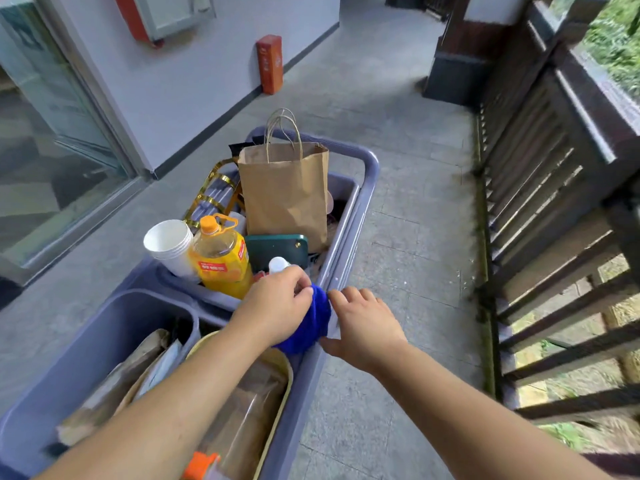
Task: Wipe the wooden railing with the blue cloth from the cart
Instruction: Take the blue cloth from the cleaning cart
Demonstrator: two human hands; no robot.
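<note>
A: Cloth (311,323), blue, bunched on the right rim of the cart (367,161), at the near end of the front tray. It drapes over the rim between both hands.

B: Left hand (277,303)?

A: On top of the cloth from the left. Fingers curled, thumb and fingertips pinching the upper fold. Forearm crosses over the near bins.

B: Right hand (363,327)?

A: Just beside the cloth on its outer side. Fingers loosely curved, a little apart, tips at the cloth's top edge; thumb at the lower edge near the rim. Cannot tell whether it grips the cloth or only touches it.

B: Cart contents?

A: Front tray: paper bag (284,195) upright at the far end, white cups (171,245) stacked at the left, yellow bottle (221,258) with orange cap beside them, dark green case (277,249) behind the left hand, small white cap (278,264) just above the knuckles. Near side: grey bin (104,330) at the left holding papers, a rounded tub to its right with brownish contents, blurred.

B: Railing (554,174)?

A: Dark wood, slatted, along the right side of the tiled walkway. Well apart from cloth and hands. Greenery shows beyond it.

B: Left side?

A: White wall, glass door, orange box (269,64) standing on the floor against the wall.
</note>
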